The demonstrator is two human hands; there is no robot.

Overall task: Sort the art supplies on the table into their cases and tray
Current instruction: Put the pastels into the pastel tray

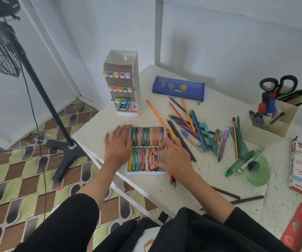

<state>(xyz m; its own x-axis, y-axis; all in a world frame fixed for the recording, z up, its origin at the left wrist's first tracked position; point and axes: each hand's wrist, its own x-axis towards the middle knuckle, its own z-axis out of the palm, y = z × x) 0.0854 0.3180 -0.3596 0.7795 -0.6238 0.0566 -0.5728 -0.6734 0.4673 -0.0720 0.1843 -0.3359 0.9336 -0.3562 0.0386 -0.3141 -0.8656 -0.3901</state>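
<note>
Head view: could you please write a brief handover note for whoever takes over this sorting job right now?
Left grip: open, lying flat at the left edge of the crayon tray.
Right grip: open, fingertips on the crayons in the near row.
Done: the far row looks full; the near row is filled except its right end.
Left: the loose coloured pencils, pens and the green protractor lie on the table; the blue pencil case lies behind them.
</note>
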